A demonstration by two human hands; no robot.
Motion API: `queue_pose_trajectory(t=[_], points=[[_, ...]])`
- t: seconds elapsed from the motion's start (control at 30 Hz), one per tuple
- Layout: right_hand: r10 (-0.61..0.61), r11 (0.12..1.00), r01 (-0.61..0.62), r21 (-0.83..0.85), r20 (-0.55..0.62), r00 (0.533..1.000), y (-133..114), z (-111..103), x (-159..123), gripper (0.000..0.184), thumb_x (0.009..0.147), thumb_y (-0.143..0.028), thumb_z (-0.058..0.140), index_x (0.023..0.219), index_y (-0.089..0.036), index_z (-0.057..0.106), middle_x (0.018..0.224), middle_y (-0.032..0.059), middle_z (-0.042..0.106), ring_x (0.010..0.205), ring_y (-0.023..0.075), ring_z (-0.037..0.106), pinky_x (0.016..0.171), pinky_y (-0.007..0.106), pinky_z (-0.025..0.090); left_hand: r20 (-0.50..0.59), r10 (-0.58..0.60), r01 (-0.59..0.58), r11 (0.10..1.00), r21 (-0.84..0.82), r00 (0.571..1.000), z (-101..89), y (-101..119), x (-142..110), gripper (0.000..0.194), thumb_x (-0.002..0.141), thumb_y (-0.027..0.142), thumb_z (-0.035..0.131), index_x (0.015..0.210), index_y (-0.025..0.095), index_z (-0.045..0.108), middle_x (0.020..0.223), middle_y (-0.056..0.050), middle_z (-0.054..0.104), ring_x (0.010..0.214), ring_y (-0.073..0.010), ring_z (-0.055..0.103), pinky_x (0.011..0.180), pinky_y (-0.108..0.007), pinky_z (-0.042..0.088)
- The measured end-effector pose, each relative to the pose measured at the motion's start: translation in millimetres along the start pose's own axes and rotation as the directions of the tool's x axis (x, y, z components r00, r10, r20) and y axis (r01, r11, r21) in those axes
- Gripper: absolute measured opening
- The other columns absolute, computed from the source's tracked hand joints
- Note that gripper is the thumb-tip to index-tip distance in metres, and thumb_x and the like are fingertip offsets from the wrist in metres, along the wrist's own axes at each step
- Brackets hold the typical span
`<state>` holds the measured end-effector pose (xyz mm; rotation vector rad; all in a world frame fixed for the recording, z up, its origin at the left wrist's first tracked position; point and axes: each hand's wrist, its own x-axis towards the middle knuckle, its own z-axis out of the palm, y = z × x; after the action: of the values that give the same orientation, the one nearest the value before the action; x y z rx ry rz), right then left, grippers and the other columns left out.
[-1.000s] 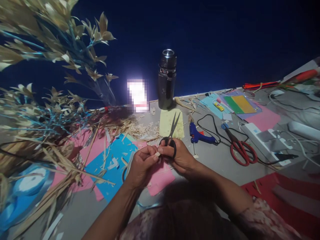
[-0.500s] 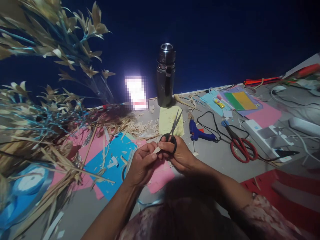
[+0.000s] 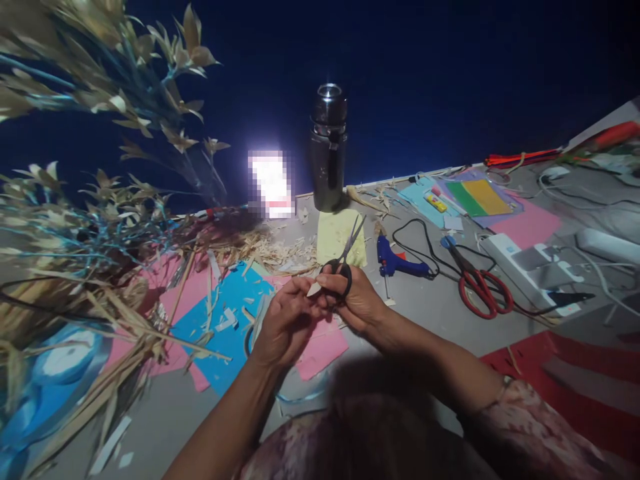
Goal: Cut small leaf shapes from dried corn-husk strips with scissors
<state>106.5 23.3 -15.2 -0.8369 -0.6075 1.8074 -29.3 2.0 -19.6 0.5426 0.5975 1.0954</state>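
Observation:
Both hands meet in front of me, close together above the table. My right hand [image 3: 364, 301] grips small scissors [image 3: 349, 250] by their black handles. The blades point up and away from me, slightly apart. Between my fingertips is a small pale pointed piece of dried husk [image 3: 314, 289]. The right thumb tip touches its upper end. My left hand [image 3: 284, 321] is curled around its lower side, palm partly turned up. Some of the left fingers are hidden behind the piece and the other hand. Under the hands lies pink paper [image 3: 325, 350].
A dark flask [image 3: 329, 160] stands behind a yellow sheet [image 3: 330, 233]. To the right lie a blue glue gun [image 3: 404, 264], red-handled scissors [image 3: 485, 293] and a power strip [image 3: 525, 267]. Leftward are blue paper [image 3: 240, 293], husk strips, a ribbon roll [image 3: 67, 357] and tall dried-leaf branches [image 3: 170, 127].
The husk piece has tipped upward and moved slightly toward the right thumb. My left thumb has shifted a little. The scissors stay in my right hand.

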Motion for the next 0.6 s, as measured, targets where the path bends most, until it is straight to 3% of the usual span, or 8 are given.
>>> queue_pose_trajectory(t=[0.07, 0.2, 0.37, 0.43, 0.5, 0.6], points=[[-0.018, 1.000, 0.018, -0.025, -0.001, 1.000, 2, -1, 1, 0.033, 0.063, -0.033, 0.088, 0.073, -0.017, 0.060, 0.051, -0.0020, 0.063, 0.038, 0.0110, 0.054, 0.034, 0.018, 0.040, -0.024, -0.003, 0.003, 1.000, 0.021, 1.000, 0.8, 0, -1, 0.039, 0.066, 0.041, 0.089, 0.090, 0.018, 0.070, 0.080, -0.004, 0.067, 0.075, -0.0176, 0.061, 0.070, -0.029, 0.050], [-0.067, 0.997, 0.067, -0.044, -0.010, 0.998, 5, 1, 0, 0.033, 0.062, -0.029, 0.089, 0.073, -0.016, 0.060, 0.051, -0.0021, 0.063, 0.042, 0.0103, 0.057, 0.040, 0.017, 0.043, -0.069, -0.005, 0.013, 0.994, 0.113, 0.998, 2.7, 2, -2, 0.017, 0.076, 0.026, 0.083, 0.078, 0.016, 0.069, 0.070, -0.002, 0.065, 0.069, -0.0137, 0.059, 0.071, -0.026, 0.048], [-0.058, 0.998, 0.058, -0.019, 0.007, 0.998, 0, 3, -2, 0.032, 0.064, -0.032, 0.087, 0.074, -0.017, 0.060, 0.055, -0.0036, 0.061, 0.045, 0.0107, 0.056, 0.046, 0.020, 0.043, -0.082, -0.067, 0.089, 0.945, 0.316, 0.994, 7.8, 23, 1, 0.022, 0.073, 0.031, 0.084, 0.068, 0.015, 0.069, 0.062, -0.002, 0.061, 0.063, -0.0144, 0.057, 0.064, -0.027, 0.048], [-0.077, 0.997, 0.076, -0.020, -0.082, 0.994, -7, 1, -1, 0.032, 0.063, -0.030, 0.087, 0.072, -0.016, 0.061, 0.056, -0.0055, 0.057, 0.046, 0.0071, 0.048, 0.046, 0.018, 0.038, -0.123, -0.036, 0.091, 0.875, 0.475, 0.992, 7.5, 40, 14, 0.026, 0.070, 0.036, 0.085, 0.066, 0.015, 0.069, 0.059, -0.003, 0.061, 0.058, -0.0148, 0.056, 0.059, -0.028, 0.047], [-0.101, 0.995, 0.102, -0.006, -0.189, 0.977, -14, -1, 2, 0.033, 0.061, -0.030, 0.088, 0.073, -0.016, 0.061, 0.060, -0.0053, 0.056, 0.048, 0.0053, 0.042, 0.045, 0.018, 0.031, -0.186, 0.065, 0.077, 0.742, 0.666, 0.980, 4.3, 58, 37, 0.028, 0.064, 0.039, 0.086, 0.066, 0.016, 0.071, 0.056, -0.003, 0.062, 0.051, -0.0146, 0.054, 0.051, -0.027, 0.044], [-0.102, 0.992, 0.115, 0.042, -0.231, 0.968, -24, -5, 6, 0.034, 0.061, -0.033, 0.087, 0.076, -0.016, 0.061, 0.069, -0.0019, 0.061, 0.052, 0.0056, 0.039, 0.045, 0.018, 0.026, -0.202, 0.194, 0.034, 0.637, 0.770, 0.960, -4.2, 80, 86, 0.024, 0.060, 0.034, 0.087, 0.065, 0.016, 0.072, 0.050, 0.000, 0.059, 0.045, -0.0126, 0.048, 0.045, -0.024, 0.036]])
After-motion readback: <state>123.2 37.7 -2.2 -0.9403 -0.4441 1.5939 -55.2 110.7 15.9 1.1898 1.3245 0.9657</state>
